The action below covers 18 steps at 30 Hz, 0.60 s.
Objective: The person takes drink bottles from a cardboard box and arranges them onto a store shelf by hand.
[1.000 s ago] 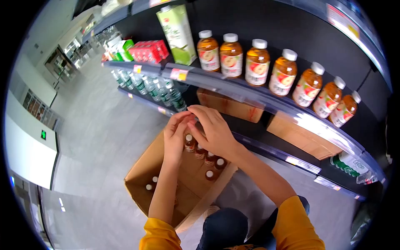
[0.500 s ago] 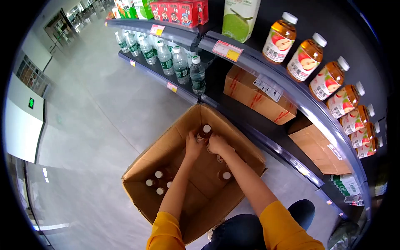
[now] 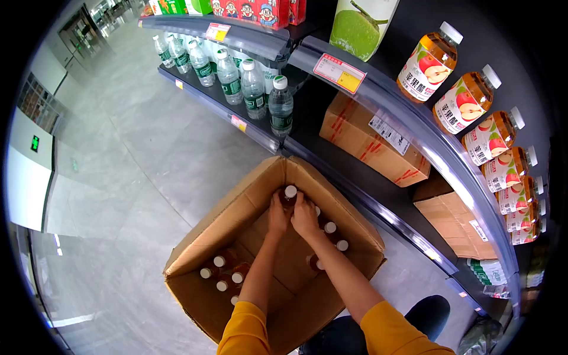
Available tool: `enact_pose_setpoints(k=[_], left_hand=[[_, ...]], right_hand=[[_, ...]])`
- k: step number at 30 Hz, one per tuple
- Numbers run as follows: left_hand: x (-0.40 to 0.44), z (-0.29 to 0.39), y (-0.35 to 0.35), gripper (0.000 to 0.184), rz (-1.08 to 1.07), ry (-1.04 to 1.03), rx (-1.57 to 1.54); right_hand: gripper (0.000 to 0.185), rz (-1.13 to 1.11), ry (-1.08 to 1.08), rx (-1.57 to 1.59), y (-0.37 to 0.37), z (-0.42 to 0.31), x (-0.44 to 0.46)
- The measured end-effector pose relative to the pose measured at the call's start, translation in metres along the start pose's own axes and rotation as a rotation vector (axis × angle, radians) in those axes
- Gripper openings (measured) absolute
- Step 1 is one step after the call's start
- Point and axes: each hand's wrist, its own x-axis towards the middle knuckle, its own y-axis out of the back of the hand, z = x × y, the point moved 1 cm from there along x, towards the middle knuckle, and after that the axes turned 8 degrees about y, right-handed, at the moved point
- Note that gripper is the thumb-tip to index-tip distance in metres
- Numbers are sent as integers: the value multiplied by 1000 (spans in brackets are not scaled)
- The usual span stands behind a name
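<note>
A bottle of reddish-brown drink with a white cap (image 3: 290, 191) stands upright near the far corner inside a cardboard box (image 3: 210, 222). My left hand (image 3: 278, 216) is closed on its left side, and my right hand (image 3: 304, 215) grips it from the right. Its lower part is hidden by my fingers. More white-capped bottles stand in the box: a left group (image 3: 219, 261) beside my left forearm, and a right group (image 3: 330, 228) partly behind my right forearm.
Shelving on the right holds apple drink bottles (image 3: 427, 65), a green carton (image 3: 362, 26), water bottles (image 3: 229, 77) and red packs (image 3: 254, 10). Cardboard boxes (image 3: 373, 136) sit on the lower shelf, whose edge (image 3: 384, 207) runs close by the open box. Grey floor (image 3: 130, 171) lies to the left.
The view has shifted, bringing the shelves slightly closer. My right hand has drawn in nearer my left around the bottle. More bottle caps show beside my right forearm.
</note>
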Motion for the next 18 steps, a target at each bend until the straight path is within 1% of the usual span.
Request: enact_pose_setpoints(k=[4,6,7,9,10,12,15,16,17,18], left_hand=[[-10,0,17,61,24,-33,-12],[-10,-1,27,60,-34,-53,-93],[-11,-3,34,60,-33,-59,-88],[-14,5,49,61,-181,22,-242],[-20,15,55,59,-244,23,-331],[-33,37,70,59,-255,8,-328],[-58,90,93,60,-267,-30,-324],[-64,104,99,60,-265,-25,-304],[-68,112,105,60,-256,-2,-295],[-81,136,112,55,-289,40,-373]], right_hand=[[59,-86,11,98,-2,10,1],[63,45,221,106,2,11,2],[63,52,223,109,6,9,0],[68,-137,159,338,19,6,-3],[68,-128,165,340,26,3,-4],[66,-274,187,499,40,-5,-8],[64,-180,239,477,92,-38,-37],[62,-101,338,552,103,-41,-46],[62,-101,338,549,108,-42,-47],[62,-75,320,526,131,-48,-64]])
